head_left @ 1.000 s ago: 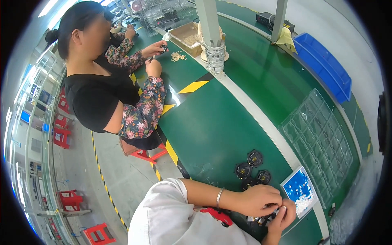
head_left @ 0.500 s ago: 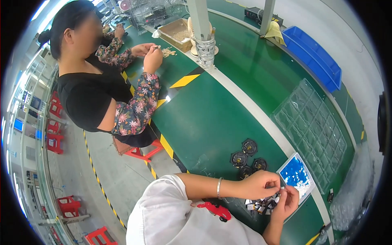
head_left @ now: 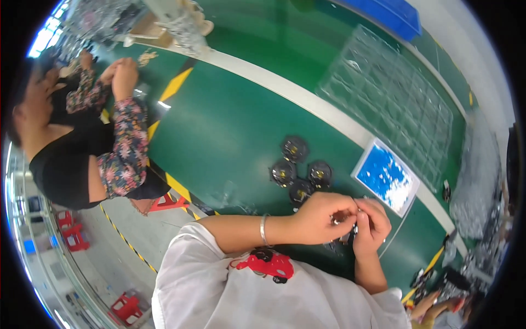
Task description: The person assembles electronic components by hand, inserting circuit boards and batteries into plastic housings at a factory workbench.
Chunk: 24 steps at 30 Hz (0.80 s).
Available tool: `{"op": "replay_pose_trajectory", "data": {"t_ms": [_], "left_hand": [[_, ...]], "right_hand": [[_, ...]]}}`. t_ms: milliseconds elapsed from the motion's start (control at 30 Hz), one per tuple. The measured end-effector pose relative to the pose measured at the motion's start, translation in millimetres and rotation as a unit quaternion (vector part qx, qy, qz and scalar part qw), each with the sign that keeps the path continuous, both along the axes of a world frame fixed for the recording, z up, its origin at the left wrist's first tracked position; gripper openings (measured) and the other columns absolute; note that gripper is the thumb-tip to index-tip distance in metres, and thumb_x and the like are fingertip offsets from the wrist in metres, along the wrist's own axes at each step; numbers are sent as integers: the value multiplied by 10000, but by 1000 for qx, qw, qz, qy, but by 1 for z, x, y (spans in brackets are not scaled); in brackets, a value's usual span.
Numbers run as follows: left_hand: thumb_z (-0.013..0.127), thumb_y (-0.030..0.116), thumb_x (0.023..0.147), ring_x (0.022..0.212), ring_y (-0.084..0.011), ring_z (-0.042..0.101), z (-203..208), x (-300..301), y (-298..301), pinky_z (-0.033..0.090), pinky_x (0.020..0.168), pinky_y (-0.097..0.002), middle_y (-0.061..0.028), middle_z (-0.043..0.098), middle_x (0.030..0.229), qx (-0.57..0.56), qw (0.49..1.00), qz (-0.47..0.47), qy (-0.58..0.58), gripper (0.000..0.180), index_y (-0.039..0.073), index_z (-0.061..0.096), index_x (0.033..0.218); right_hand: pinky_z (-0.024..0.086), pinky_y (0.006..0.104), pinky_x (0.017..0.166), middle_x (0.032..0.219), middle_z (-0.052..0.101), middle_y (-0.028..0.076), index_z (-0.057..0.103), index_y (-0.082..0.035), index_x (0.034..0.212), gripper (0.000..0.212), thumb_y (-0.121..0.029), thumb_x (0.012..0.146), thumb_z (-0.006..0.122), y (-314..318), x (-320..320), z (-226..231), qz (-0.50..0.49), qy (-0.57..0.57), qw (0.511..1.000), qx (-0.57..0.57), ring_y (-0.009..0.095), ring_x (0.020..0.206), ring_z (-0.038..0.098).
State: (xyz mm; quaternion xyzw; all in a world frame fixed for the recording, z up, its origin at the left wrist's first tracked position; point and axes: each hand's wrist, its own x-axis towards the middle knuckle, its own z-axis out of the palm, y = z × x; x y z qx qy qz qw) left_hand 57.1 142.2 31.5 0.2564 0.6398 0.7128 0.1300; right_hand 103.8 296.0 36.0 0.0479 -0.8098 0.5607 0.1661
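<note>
My left hand [head_left: 327, 218], with a silver bangle at the wrist, is closed in a pinch. Its fingertips meet those of my right hand [head_left: 372, 226], also closed. Something tiny sits where the fingers come together, too small to name. Beneath both hands lie small silver and black pieces [head_left: 345, 238], mostly hidden by the fingers. Just beyond my left hand, several round black parts [head_left: 283, 172] with yellow centres are grouped on the green table [head_left: 235, 131]. A shallow white-rimmed tray [head_left: 411, 198], blue inside, holds many little white bits beside my right hand.
Clear plastic compartment trays [head_left: 392, 104] lie past a pale divider strip [head_left: 307, 101]. A blue bin [head_left: 392, 19] is at the far edge. At left a co-worker in floral sleeves [head_left: 129, 148] handles something small. Another person's hands [head_left: 438, 307] show at lower right, near plastic bags [head_left: 476, 186].
The view has swung, so the table things and co-worker sit further left and higher. My hands stay pinched together, and another person's hands now show at lower right.
</note>
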Motion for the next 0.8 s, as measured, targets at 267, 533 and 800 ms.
{"op": "replay_pose_trajectory", "data": {"t_ms": [267,533,800], "left_hand": [[646,-23,770,605,-161,612,-2,-7,4,469,551,-262,-86,635,735,-13,998,4,62,95,12,641,858],[647,-48,763,642,-137,631,-4,-9,4,491,576,-249,-85,653,759,-48,998,19,37,107,-8,643,862],[636,-49,772,611,-98,589,-4,-10,6,476,554,-244,-58,647,741,-106,992,-23,63,68,-19,628,832]], "right_hand": [[472,292,713,882,672,139,666,52,945,149,-29,844,590,15,-4,3,19,-98,991,-88,207,778,618],[479,310,647,766,622,117,634,17,837,169,58,675,662,12,-9,7,-9,86,989,118,228,694,597],[476,314,632,729,606,94,611,-11,768,125,57,665,626,40,-18,6,-112,53,976,177,241,656,584]]}}
